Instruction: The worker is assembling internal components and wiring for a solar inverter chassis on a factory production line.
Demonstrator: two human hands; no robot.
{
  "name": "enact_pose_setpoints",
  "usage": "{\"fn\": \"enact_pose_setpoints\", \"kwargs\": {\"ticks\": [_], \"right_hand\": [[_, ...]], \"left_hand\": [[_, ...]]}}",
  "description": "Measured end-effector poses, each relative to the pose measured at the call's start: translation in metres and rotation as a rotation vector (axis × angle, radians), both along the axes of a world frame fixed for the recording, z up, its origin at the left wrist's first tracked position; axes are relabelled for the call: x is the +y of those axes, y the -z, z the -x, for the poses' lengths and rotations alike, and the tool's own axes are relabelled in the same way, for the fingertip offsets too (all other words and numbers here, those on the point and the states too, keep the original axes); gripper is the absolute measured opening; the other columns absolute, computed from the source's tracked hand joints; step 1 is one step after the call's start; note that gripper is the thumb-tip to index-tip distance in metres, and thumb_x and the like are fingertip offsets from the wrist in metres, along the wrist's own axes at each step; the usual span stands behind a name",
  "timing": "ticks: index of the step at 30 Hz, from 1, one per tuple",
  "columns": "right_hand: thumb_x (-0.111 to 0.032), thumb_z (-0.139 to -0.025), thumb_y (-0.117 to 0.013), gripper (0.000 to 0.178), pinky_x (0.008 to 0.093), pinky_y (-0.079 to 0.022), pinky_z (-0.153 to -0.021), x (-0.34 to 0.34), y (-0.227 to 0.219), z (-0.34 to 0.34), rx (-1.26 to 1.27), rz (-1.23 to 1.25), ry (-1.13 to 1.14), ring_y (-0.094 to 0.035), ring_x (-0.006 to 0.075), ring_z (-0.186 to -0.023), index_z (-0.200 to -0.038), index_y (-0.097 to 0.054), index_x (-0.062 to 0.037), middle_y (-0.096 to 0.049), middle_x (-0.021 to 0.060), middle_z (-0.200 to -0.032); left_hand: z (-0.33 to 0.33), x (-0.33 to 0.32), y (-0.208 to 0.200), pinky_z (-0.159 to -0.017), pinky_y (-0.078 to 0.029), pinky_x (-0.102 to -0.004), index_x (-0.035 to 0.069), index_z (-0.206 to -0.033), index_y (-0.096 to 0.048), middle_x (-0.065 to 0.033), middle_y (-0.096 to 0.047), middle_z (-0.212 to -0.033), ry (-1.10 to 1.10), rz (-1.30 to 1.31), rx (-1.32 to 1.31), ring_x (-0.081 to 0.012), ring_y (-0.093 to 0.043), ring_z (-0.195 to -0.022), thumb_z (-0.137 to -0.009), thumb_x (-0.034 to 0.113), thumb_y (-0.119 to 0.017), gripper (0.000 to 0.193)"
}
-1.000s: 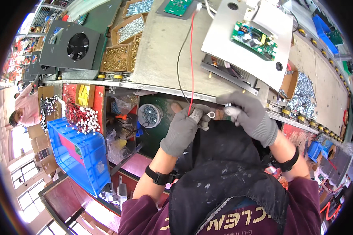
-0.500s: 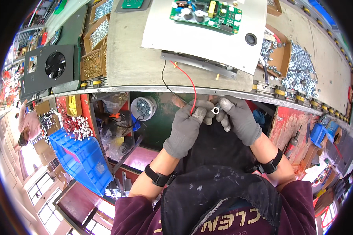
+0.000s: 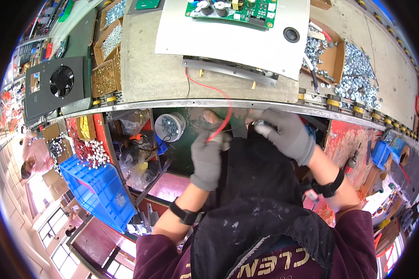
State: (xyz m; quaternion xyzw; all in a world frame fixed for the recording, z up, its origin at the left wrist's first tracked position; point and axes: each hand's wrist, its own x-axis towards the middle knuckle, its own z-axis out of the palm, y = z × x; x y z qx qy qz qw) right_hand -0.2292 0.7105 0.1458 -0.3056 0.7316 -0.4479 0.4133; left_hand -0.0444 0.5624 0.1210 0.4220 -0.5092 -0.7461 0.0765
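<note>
My left hand [image 3: 206,160], in a grey glove, is closed on the red wire [image 3: 227,104] below the table's front edge. That wire arches up over the edge to a grey metal bracket [image 3: 233,69] under a white panel [image 3: 228,44]. Farther right, my gloved right hand [image 3: 286,136] is blurred by motion, its fingertips drawn together. A thin black wire [image 3: 239,126] stretches between the hands and seems to end in the right fingers. The small ring-shaped part seen earlier cannot be made out now. A green circuit board [image 3: 242,17] sits on the panel.
Boxes of screws [image 3: 104,79] stand at the left beside a black fan plate [image 3: 56,86]. At right, a cardboard box [image 3: 330,60] adjoins a pile of metal hardware [image 3: 358,76]. Below the metal table edge [image 3: 172,103] are a white bucket [image 3: 177,122] and a blue crate [image 3: 97,195].
My hands have moved apart, the left one leftward and slightly down, the right one slightly rightward. The red wire now bows farther right, and the panel sits slightly higher and left in view.
</note>
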Motion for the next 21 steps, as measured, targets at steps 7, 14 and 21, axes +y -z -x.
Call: {"fn": "enact_pose_setpoints", "kwargs": {"ticks": [7,14,21], "right_hand": [[-0.015,-0.087,-0.061,0.018,0.041,-0.05,-0.069,-0.012,0.071,0.077,0.97,0.076,0.091,-0.062,0.0308,-0.079,-0.102,-0.068,-0.0084,-0.062,0.0137,-0.086],[-0.011,-0.083,-0.061,0.02,0.0375,-0.052,-0.077,-0.052,0.119,0.085,0.99,0.01,0.131,-0.065,0.0284,-0.085,-0.1,-0.068,-0.0043,-0.067,0.0134,-0.094],[-0.012,-0.083,-0.062,0.021,0.0354,-0.052,-0.076,-0.043,0.129,0.095,1.039,0.081,-0.018,-0.065,0.0259,-0.084,-0.102,-0.067,-0.0047,-0.067,0.0124,-0.092]], "left_hand": [[0.004,-0.06,-0.007,-0.092,-0.047,-0.0426,0.001,-0.13,-0.051,-0.0221,-0.06,-0.119,0.774,0.814,-0.491,-0.0382,-0.057,-0.113,-0.084,0.034,-0.068,0.06],[0.151,-0.087,0.014,-0.09,-0.047,-0.0352,0.002,-0.125,-0.057,-0.013,-0.067,-0.106,0.269,0.635,-0.449,-0.0263,-0.064,-0.096,-0.084,0.035,-0.067,0.053],[0.181,-0.098,0.017,-0.058,-0.051,-0.0238,0.006,-0.091,-0.065,-0.0068,-0.07,-0.079,0.558,0.279,-0.453,-0.0088,-0.066,-0.064,-0.093,0.018,-0.058,0.014]]}}
